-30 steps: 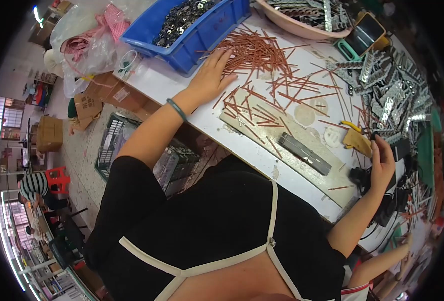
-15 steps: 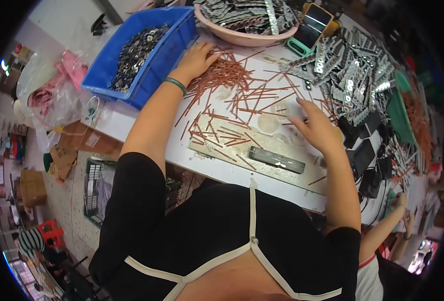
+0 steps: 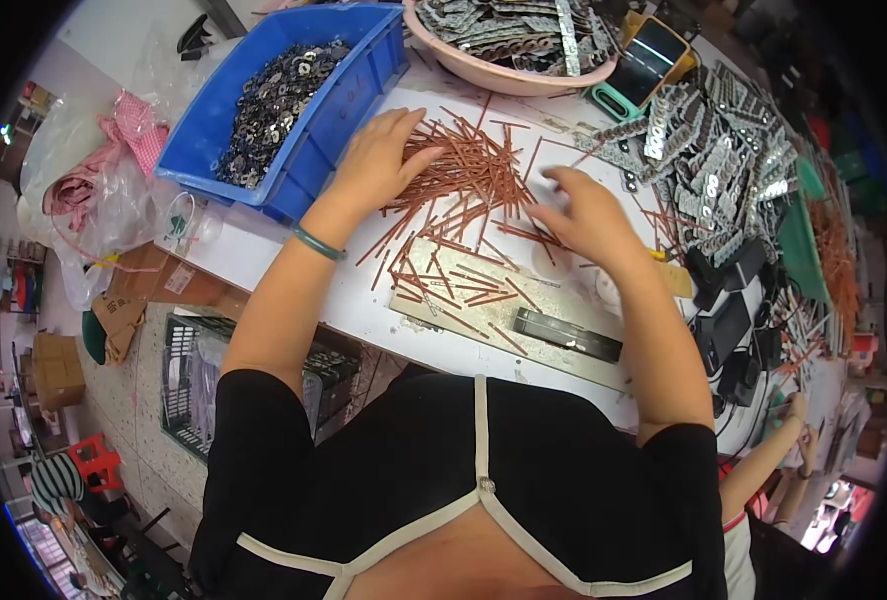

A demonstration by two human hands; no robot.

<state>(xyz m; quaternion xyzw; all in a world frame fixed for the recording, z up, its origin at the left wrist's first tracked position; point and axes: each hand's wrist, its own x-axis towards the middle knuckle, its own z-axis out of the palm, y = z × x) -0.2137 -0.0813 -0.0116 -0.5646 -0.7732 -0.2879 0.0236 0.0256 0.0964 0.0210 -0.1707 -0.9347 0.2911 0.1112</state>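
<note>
A heap of thin reddish-brown sticks (image 3: 468, 165) lies on the white table between my hands. My left hand (image 3: 375, 165) rests along the heap's left side, thumb apart from the fingers, beside the blue bin. Across the heap, my right hand (image 3: 585, 218) curves inward at the right edge with thumb and fingers spread. Neither hand grips anything. Nearer me is a pale flat board (image 3: 443, 310) with scattered short sticks and a dark grey metal block (image 3: 568, 333) on it.
The blue bin (image 3: 313, 140) holds small dark metal parts. A pink basin (image 3: 493, 78) of metal strips stands behind the heap. More metal strips (image 3: 713, 170), a yellow-and-green device (image 3: 643, 70) and black adapters (image 3: 723, 330) crowd the right. A co-worker's arm (image 3: 763, 455) shows at lower right.
My right hand has moved left, sweeping loose sticks toward the heap, which is now more gathered. My left hand has shifted slightly left and toward me along the heap.
</note>
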